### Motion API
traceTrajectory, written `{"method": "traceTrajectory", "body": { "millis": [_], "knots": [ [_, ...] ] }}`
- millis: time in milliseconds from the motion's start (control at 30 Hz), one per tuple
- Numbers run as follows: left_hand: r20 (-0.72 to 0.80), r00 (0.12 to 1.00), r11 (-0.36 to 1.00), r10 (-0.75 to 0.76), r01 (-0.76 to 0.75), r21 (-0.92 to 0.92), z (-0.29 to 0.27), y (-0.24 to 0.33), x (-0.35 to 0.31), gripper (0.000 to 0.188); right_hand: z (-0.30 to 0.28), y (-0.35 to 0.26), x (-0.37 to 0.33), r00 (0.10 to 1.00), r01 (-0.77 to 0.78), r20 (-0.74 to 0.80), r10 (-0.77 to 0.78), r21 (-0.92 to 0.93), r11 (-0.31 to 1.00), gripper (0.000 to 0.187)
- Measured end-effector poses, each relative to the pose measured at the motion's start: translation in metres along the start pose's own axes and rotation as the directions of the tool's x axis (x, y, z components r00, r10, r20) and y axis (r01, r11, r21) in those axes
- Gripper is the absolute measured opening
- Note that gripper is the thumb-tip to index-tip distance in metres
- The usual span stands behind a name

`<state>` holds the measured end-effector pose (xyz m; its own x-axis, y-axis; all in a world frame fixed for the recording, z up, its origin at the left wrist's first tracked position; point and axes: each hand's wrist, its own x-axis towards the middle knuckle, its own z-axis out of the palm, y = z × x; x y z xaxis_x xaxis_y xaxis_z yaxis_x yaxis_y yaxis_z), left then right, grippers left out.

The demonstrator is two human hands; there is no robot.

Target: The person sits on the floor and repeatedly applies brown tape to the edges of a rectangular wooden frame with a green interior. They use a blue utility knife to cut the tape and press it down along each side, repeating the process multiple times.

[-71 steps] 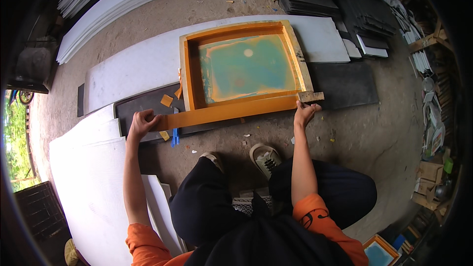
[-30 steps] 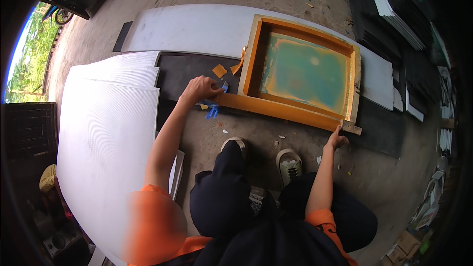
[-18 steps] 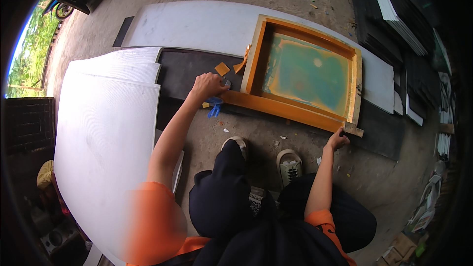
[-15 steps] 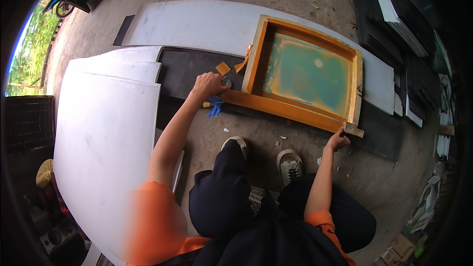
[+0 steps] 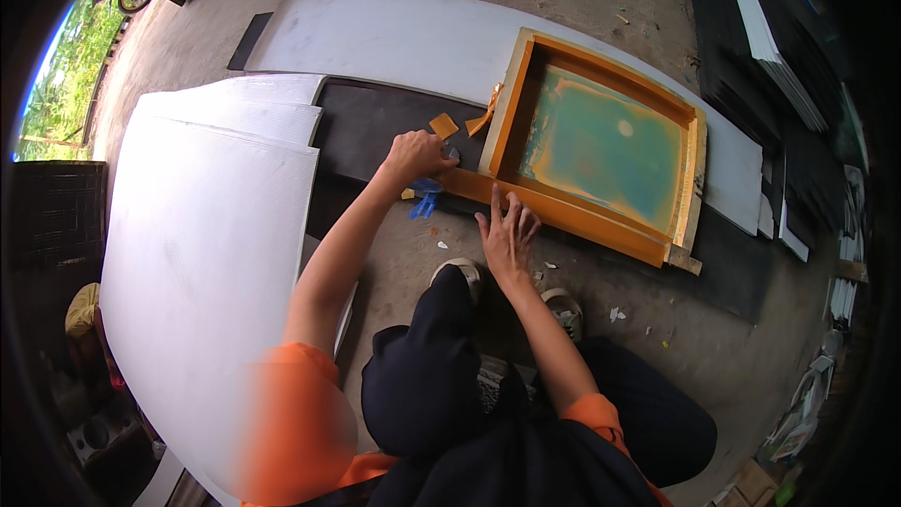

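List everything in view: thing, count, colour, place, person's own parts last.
Wooden screen frame: one, tan with green mesh, right of centre
Tape strip: one, brown, along the frame's near side
Tape scraps: several, brown and blue, left of frame
Long sheets: at least two, white and black, under frame
Corrugated sheets: several, white, left
Stacked sheets: several, black and white, upper right
Shoes: two, beige, below frame
Left hand: one, orange-sleeved, at strip's left end
Right hand: one, orange-sleeved, over the strip

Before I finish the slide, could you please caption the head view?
Left hand curled, right hand spread, at brown tape along a wooden frame.
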<state>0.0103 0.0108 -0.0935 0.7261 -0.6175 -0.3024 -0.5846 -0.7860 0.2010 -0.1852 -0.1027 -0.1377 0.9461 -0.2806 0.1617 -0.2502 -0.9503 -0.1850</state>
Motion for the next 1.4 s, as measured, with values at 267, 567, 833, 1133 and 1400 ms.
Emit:
{"method": "traceTrajectory", "body": {
  "millis": [267,567,833,1133,1400],
  "knots": [
    [-0.023,0.999,0.999,0.029,-0.03,-0.027,0.002,-0.015,-0.004,0.045,0.0,-0.015,-0.024,0.995,0.067,0.065,-0.069,0.045,0.997,0.054],
    [-0.084,0.994,0.901,0.076,-0.104,-0.42,0.008,-0.046,-0.006,0.054,0.071,-0.067,-0.012,0.801,-0.57,0.432,0.413,0.763,0.307,0.02],
    [-0.182,0.983,0.702,-0.008,-0.125,-0.702,0.031,-0.063,-0.017,0.053,0.108,-0.106,0.02,0.464,-0.79,0.666,0.584,0.61,-0.068,0.045],
    [-0.059,0.996,0.72,0.07,-0.091,-0.688,0.023,-0.06,-0.016,0.052,0.054,-0.071,-0.028,0.735,-0.678,0.634,0.243,0.674,0.293,0.033],
    [-0.043,0.996,0.74,0.079,-0.088,-0.667,0.02,-0.059,-0.01,0.052,-0.011,-0.042,-0.069,0.776,-0.607,0.625,0.081,0.776,-0.17,0.028]
  ]
}}
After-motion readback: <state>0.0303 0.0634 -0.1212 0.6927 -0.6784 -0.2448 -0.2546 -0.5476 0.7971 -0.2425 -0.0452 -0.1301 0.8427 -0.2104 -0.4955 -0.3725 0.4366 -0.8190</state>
